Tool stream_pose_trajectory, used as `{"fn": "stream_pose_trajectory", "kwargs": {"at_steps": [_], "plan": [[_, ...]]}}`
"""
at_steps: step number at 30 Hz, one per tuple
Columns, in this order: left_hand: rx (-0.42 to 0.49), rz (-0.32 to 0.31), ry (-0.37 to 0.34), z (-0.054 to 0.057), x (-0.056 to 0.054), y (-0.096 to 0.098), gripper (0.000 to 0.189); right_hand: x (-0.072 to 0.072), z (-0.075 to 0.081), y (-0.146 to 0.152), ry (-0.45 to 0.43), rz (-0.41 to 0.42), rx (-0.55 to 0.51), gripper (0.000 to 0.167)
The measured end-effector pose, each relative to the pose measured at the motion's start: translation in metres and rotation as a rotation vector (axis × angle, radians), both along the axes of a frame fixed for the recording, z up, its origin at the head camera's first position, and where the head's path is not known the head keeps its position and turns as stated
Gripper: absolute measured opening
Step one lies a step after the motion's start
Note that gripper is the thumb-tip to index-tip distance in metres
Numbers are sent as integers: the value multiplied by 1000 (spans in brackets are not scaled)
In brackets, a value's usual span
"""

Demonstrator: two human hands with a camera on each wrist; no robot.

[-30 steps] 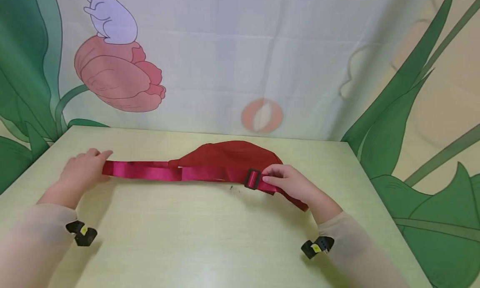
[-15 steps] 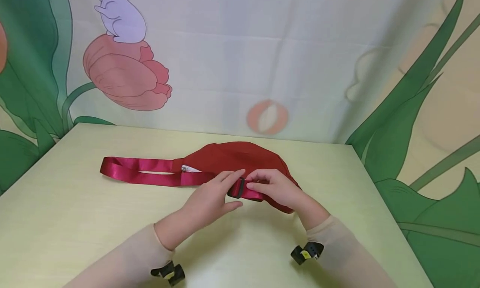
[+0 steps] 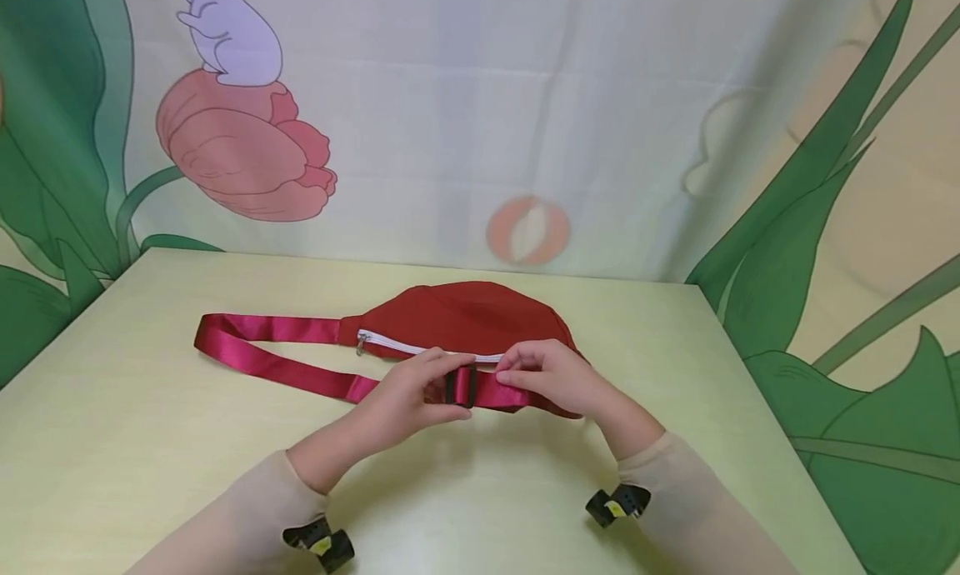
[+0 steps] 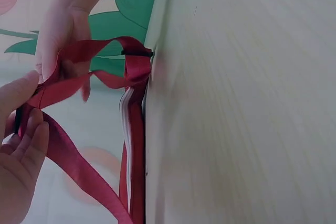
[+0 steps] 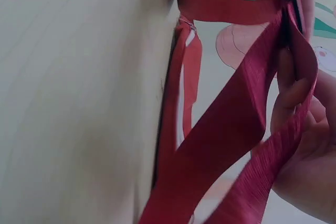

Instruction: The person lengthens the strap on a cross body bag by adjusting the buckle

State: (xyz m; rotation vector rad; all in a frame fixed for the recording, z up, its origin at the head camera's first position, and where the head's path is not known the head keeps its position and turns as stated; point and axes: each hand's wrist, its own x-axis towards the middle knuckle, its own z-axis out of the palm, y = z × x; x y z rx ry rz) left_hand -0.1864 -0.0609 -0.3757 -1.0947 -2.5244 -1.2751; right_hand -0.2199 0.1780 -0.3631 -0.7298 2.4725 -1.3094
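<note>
A red waist bag lies on the table with its white zipper facing me. Its shiny magenta strap loops out to the left and comes back along the front. My left hand pinches the strap at the black slider buckle, thumb below and fingers above. Just right of the buckle, my right hand pinches the strap between thumb and fingers. The left wrist view shows the strap raised off the table between both hands. In the right wrist view, strap loops hang by my right fingers.
The pale wooden table reaches back to a printed cloth with a rabbit, flowers and leaves. A metal zipper pull hangs at the bag's left end. Each sleeve bears a black wrist camera.
My left hand has gone from the strap's far left end to the buckle and now grips there. Buckle and front strap have come left and nearer me, uncovering the zipper. My right hand keeps its pinch.
</note>
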Motion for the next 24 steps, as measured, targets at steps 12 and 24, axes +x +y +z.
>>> {"fn": "stream_pose_trajectory", "kwargs": {"at_steps": [12,24], "plan": [[166,22,-122,-9,-10,12,53,-2,-7,-12,-41,-48,-151,17],[298,5,-276,-8,-13,7,51,-7,-7,-4,-15,-58,-42,17]]}}
